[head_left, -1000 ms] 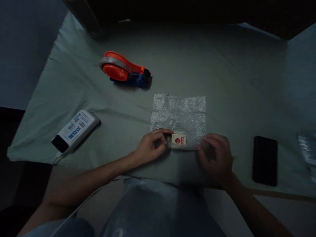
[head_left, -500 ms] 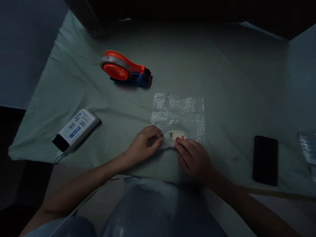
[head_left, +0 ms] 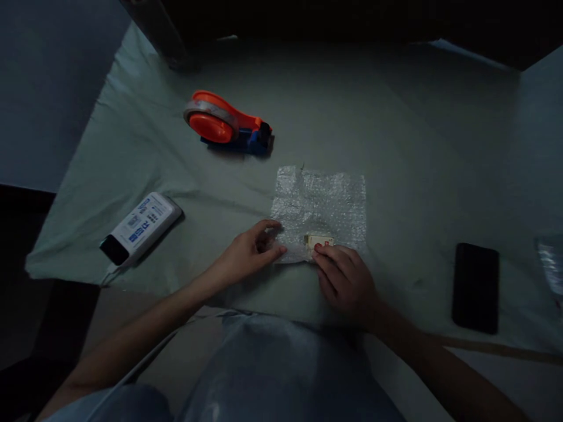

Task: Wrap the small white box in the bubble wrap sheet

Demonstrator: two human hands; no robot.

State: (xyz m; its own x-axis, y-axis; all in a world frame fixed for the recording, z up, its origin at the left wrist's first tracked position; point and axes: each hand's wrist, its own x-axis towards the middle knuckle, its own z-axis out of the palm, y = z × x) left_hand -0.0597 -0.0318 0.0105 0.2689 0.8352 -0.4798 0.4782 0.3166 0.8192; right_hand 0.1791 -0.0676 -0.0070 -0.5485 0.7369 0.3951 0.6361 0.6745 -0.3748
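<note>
A square sheet of bubble wrap (head_left: 321, 202) lies flat on the grey-green cloth (head_left: 396, 135). A small cream box with a red mark (head_left: 319, 241) rests on the sheet's near edge. My right hand (head_left: 345, 278) covers the box's near side, fingertips pressed on it. My left hand (head_left: 250, 253) is at the sheet's near left corner, thumb and fingers pinched on the wrap's edge.
An orange and blue tape dispenser (head_left: 224, 124) stands at the back left. A white device with blue print (head_left: 139, 227) lies at the left. A black phone (head_left: 476, 287) lies at the right, with more plastic wrap (head_left: 552, 261) at the far right edge.
My right hand moved left from beside the box and now rests on it. My left hand shifted slightly to the wrap's corner. The view drifted a little.
</note>
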